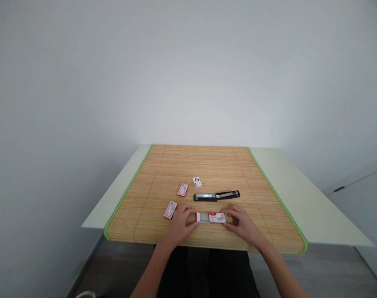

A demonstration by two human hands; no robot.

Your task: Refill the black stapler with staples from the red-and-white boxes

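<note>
A small red and white staple box (217, 217) lies near the front of the bamboo mat, slid partly apart. Its pale inner tray (204, 217) shows to the left of the printed sleeve. My left hand (181, 222) pinches the tray's left end between thumb and fingers. At the other end, my right hand (241, 225) grips the sleeve by its right side. Just behind the box, a black stapler (206, 197) lies swung wide open, its metal channel exposed. Touching or very close to my left fingers is another red and white box (170, 210).
Two more small boxes rest farther back: one red and white (183, 190), one white with a dark picture (197, 182). The green-edged bamboo mat (203, 161) covers the middle of a white table (300, 194). Walls stand behind and on both sides.
</note>
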